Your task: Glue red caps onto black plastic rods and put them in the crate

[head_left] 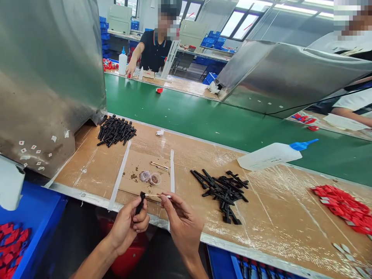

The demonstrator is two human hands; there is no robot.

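Observation:
My left hand (132,223) is closed around a small black plastic part (142,199), its blocky end sticking up past the thumb. Between thumb and fingers my right hand (184,221) pinches a cotton swab (154,196). The swab's left tip meets the black part's upper end or lies right beside it. Just beyond my hands, on a piece of cardboard (136,158), stand two small clear cups (155,178). Several more swabs (159,166) lie behind them. One pile of black parts (116,131) lies to the left, another pile (223,192) to the right.
A white bottle with a blue nozzle (271,155) lies at the right, near red parts (343,207). Beyond the bench runs a green belt (186,110). Metal housings (52,85) flank the view. A co-worker (155,48) sits opposite. Blue bins (43,217) stand below.

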